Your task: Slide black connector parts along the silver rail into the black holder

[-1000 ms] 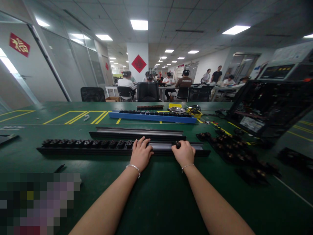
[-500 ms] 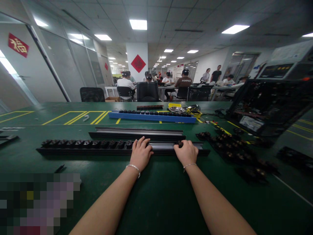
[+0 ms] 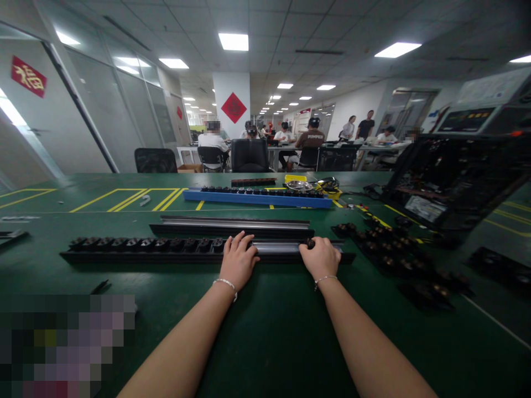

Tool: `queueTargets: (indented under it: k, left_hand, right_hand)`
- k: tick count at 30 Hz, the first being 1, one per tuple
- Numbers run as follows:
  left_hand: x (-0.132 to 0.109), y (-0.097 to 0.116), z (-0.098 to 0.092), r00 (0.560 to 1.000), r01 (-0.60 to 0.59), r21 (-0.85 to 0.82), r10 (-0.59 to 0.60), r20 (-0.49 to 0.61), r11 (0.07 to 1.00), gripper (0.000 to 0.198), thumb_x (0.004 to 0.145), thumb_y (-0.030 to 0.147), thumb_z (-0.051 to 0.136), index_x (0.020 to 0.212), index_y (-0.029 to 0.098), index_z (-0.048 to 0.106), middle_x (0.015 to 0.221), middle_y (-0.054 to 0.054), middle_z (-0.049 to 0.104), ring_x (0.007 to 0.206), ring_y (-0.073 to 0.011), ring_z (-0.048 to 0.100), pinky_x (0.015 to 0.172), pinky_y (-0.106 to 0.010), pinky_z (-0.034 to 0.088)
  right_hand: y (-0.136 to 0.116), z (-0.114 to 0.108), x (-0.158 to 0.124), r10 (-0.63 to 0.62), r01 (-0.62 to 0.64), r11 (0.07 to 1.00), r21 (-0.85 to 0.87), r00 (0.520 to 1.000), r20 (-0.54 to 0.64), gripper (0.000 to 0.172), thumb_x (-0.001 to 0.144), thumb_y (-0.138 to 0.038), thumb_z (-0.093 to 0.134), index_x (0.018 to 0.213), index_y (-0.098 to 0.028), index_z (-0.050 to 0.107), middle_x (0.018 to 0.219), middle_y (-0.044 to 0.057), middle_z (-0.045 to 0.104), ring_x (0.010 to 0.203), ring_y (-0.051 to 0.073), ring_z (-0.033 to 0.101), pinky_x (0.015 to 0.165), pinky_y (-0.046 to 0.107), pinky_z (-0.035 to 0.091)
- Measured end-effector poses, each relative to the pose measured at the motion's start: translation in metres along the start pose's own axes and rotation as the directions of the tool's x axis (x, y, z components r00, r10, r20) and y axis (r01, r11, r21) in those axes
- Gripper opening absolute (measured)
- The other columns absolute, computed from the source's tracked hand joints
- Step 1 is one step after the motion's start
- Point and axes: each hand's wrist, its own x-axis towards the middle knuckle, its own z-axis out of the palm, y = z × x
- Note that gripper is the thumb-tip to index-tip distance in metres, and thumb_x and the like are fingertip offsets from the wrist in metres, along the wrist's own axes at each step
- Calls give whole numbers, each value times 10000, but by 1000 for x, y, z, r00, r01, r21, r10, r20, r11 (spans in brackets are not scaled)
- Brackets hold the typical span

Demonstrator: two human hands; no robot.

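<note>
A long black rail (image 3: 207, 258) with a silvery inner channel (image 3: 274, 247) lies across the table before me. Several small black parts (image 3: 146, 243) sit in a row along its left portion. At the right end of that row, my left hand (image 3: 239, 258) rests on the rail with its fingers stretched over it. My right hand (image 3: 321, 257) is closed around a small dark part (image 3: 309, 243) at the rail's right portion; its fingers hide most of the part. Bare channel shows between both hands. Just behind lies a second black rail (image 3: 232, 225), its channel holding no parts.
Farther back stands a blue rail (image 3: 257, 199) filled with black parts. A heap of loose black parts (image 3: 385, 243) spreads to the right, below a large open black case (image 3: 440, 182). Yellow tape lines mark the green table (image 3: 265, 331). People sit at desks beyond.
My right hand has slid slightly to the right along the rail with the small dark part. My left hand stays in place on the rail.
</note>
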Motion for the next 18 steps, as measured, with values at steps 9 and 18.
queueTargets:
  k: [9,18]
  left_hand:
    - [0,0,-1,1000,4,1,-4,3,1000,85,761,274,598,839,246,618,1268,-34,520,1261,-281,339,1039,-532,246]
    - [0,0,-1,1000,3,6,-3,1,1000,92,761,279,599,845,248,617,1268,-33,521,1260,-281,340,1036,-527,252]
  right_hand:
    - [4,-2,2,11,-11,1000,-20,1000,-20,328,719,-370,430,870,-159,631,934,95,595,933,227,523,890,374,284]
    - [8,-5,5,32,-32,999,-38,999,-12,343,724,-365,430,901,-157,637,936,98,593,933,230,523,894,377,288]
